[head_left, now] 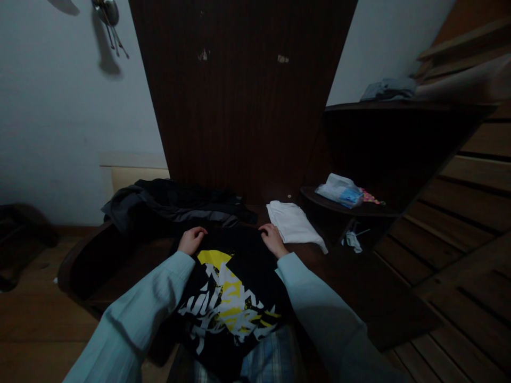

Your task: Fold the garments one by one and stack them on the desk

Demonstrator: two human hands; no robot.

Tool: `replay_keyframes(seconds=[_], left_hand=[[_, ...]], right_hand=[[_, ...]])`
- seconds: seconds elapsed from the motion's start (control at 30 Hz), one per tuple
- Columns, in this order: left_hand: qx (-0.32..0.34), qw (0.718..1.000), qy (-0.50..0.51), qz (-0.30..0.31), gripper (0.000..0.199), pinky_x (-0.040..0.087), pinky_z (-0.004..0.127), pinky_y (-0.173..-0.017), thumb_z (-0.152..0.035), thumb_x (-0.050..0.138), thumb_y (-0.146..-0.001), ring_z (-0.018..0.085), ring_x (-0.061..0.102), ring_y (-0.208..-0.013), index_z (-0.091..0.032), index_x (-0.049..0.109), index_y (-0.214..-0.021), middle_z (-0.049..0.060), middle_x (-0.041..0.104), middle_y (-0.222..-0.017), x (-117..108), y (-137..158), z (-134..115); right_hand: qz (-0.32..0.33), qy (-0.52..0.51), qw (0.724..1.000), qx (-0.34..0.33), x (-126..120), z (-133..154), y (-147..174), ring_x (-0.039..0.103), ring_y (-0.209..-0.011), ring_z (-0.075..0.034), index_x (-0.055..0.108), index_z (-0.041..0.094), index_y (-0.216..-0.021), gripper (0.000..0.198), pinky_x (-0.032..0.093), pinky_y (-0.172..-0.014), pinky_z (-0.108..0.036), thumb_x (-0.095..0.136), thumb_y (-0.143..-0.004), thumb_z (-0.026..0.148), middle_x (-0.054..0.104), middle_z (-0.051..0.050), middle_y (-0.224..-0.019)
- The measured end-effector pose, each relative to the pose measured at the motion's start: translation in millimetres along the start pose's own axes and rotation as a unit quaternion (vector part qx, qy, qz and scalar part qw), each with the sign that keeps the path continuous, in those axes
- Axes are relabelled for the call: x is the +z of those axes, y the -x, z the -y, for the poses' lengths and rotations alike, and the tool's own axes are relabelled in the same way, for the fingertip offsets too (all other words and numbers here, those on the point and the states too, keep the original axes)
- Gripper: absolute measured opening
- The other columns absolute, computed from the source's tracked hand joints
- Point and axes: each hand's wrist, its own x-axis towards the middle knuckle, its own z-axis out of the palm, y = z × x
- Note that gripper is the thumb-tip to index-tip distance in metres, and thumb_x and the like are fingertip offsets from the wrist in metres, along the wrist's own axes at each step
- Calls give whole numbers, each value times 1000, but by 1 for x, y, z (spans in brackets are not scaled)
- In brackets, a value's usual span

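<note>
The fingers of the left hand (192, 241) and the right hand (273, 240) are bent inward, set apart from each other at the far edge of a black garment (249, 260); both seem to pinch its cloth between thumb and fingers, though the light is too dim to show the fingertips well; the garment spreads between the hands and hangs toward the wearer, its yellow and white print (229, 298) just below the fingers; nearer the body than the fingers, under the garment's lower part, shows blue plaid fabric (271, 354); just beside the right fingers lies a folded white cloth (295, 224); beyond the left fingers is a heap of dark clothes (175, 205); farther out, to the right of the right fingers, a plastic packet (339, 190) rests on a small dark shelf (373, 209); well beyond both hands stands a dark wooden panel (247, 111).
</note>
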Motion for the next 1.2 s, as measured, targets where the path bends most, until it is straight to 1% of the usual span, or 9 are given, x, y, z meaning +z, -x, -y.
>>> replay_keyframes(seconds=[0.17,0.33,0.57,0.7,0.83,1.0,1.2], left_hand=[[-7,1000,-10,9,30,43,24,-70,-23,36,-66,17,59,-75,-18,64,-74,2,66,-78,0,-1,0],[-16,1000,-15,15,30,43,24,-70,-23,36,-66,17,59,-74,-19,64,-77,1,66,-79,1,-1,2],[-13,999,-15,30,32,43,24,-66,-23,35,-66,17,58,-71,-17,64,-78,2,65,-75,1,-1,1],[-12,999,-16,29,33,43,25,-67,-23,35,-66,17,58,-71,-17,64,-79,2,65,-75,1,-1,2],[-8,1000,-10,25,32,43,24,-69,-23,35,-66,17,59,-72,-18,65,-78,1,65,-76,2,-1,3],[-9,1000,-3,26,31,44,24,-68,-23,36,-66,17,59,-72,-19,64,-77,1,66,-76,3,-2,5],[-8,1000,-12,26,32,43,23,-66,-24,35,-66,16,59,-72,-18,64,-78,1,66,-75,4,-2,7]], right_hand=[[22,7,1000,5,0,0,0,47,-94,-18,61,18,-79,23,36,-87,-33,47,-65,6,55,-5,-92],[20,15,1000,9,2,-2,0,48,-94,-18,62,18,-82,23,36,-86,-32,49,-66,8,56,-6,-93],[24,17,1000,5,3,-3,-1,49,-94,-18,62,19,-82,21,36,-86,-33,50,-67,10,58,-5,-93],[26,15,999,11,2,-3,0,48,-96,-19,63,18,-82,20,36,-86,-32,50,-67,10,58,-6,-94],[29,12,999,6,2,-2,0,49,-94,-19,62,18,-78,18,36,-85,-33,50,-68,11,58,-6,-92],[23,12,1000,-8,2,-4,0,49,-91,-19,60,19,-75,17,36,-84,-34,48,-68,10,57,-4,-87],[18,19,1000,0,3,-5,0,49,-89,-18,57,19,-76,17,37,-83,-33,46,-69,9,56,-4,-86]])
